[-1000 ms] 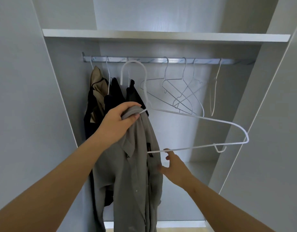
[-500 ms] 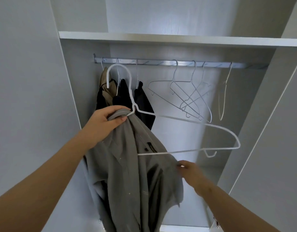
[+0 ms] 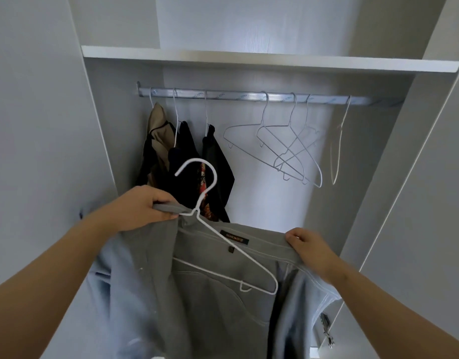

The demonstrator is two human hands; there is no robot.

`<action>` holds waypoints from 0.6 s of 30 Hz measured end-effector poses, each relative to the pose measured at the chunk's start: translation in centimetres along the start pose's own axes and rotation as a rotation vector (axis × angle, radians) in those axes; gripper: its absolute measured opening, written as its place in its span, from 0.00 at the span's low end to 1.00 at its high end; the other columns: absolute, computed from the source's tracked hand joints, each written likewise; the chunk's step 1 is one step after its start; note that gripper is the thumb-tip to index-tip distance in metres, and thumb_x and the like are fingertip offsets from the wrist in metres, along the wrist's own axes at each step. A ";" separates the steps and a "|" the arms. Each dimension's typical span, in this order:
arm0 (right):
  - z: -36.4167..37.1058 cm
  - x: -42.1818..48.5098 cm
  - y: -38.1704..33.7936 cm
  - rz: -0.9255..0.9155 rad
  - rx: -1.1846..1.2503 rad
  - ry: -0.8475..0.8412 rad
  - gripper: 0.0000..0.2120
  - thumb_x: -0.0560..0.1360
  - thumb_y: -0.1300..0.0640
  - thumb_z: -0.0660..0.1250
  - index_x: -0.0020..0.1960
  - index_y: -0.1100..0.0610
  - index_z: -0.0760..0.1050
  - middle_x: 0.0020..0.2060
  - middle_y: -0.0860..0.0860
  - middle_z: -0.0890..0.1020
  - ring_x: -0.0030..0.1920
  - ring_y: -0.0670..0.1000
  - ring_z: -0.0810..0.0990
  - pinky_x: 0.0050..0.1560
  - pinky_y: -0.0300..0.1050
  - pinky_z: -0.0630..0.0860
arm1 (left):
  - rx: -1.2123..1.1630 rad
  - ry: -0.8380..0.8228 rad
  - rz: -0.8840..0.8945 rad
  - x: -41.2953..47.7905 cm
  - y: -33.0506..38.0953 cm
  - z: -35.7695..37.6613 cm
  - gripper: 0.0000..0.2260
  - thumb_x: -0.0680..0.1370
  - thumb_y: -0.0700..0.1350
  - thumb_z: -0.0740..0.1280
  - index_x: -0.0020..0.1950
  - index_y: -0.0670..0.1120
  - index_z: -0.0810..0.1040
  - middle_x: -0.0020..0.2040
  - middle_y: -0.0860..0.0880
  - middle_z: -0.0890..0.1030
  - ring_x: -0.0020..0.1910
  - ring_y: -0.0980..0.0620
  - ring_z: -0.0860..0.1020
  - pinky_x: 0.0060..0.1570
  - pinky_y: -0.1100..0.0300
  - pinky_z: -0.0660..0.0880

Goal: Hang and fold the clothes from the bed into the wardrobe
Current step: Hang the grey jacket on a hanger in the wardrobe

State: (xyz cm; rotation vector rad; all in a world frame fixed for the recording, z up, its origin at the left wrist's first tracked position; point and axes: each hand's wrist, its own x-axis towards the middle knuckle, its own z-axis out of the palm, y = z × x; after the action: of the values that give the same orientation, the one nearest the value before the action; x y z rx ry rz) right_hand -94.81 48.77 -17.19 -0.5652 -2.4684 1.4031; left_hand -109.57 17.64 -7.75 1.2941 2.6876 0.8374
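- The wardrobe (image 3: pixel 112 141) stands open, with a metal rail (image 3: pixel 236 95) under its shelf (image 3: pixel 249 60).
- At the rail's left end hang a beige garment (image 3: pixel 158 125) and dark clothes (image 3: pixel 215 156), packed close together.
- Toward the rail's right half hang empty wire hangers (image 3: pixel 277 149), three overlapping and one alone nearer the right end.
- The grey shirt (image 3: pixel 210 294) is well below the rail, in front of the dark clothes, with the white hanger (image 3: pixel 251 263) lying inside its neck opening and the hook pointing up.
- The left hand (image 3: pixel 143 206) grips the shirt's collar fold beside the hanger's neck, fingers curled.
- The right hand (image 3: pixel 308 244) pinches the shirt's upper edge below the rail's right half.
- Half a second ago the hanger's right arm stuck out bare; now cloth spreads across it.
- The hook has dropped away from the rail, and the right hand has risen from the shirt's lower edge.
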 end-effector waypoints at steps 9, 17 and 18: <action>0.9 0.5 -2.1 0.182 0.221 0.131 0.11 0.79 0.55 0.57 0.42 0.54 0.76 0.41 0.54 0.80 0.42 0.54 0.77 0.46 0.46 0.74 | 0.027 0.344 -0.051 0.7 1.1 4.6 0.07 0.74 0.44 0.69 0.51 0.54 0.82 0.39 0.62 0.78 0.38 0.67 0.74 0.37 0.78 0.67; -0.4 0.9 -3.1 0.135 0.286 0.307 0.11 0.79 0.57 0.58 0.42 0.56 0.76 0.41 0.52 0.78 0.40 0.49 0.75 0.38 0.42 0.70 | -0.488 0.176 -0.155 0.1 1.3 3.9 0.06 0.73 0.38 0.70 0.39 0.49 0.82 0.33 0.55 0.82 0.34 0.64 0.78 0.35 0.74 0.72; -0.6 0.9 -3.1 0.105 0.241 0.325 0.11 0.79 0.58 0.58 0.43 0.57 0.76 0.40 0.52 0.78 0.39 0.48 0.74 0.38 0.41 0.68 | -0.485 0.162 -0.165 0.0 1.2 3.6 0.05 0.73 0.38 0.71 0.39 0.47 0.82 0.32 0.53 0.81 0.33 0.63 0.77 0.34 0.74 0.71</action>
State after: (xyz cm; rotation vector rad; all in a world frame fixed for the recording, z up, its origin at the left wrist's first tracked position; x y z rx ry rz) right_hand -96.05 48.21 -14.16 -0.8045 -2.0104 1.4857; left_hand -107.76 19.90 -10.23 0.9164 2.4235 1.5014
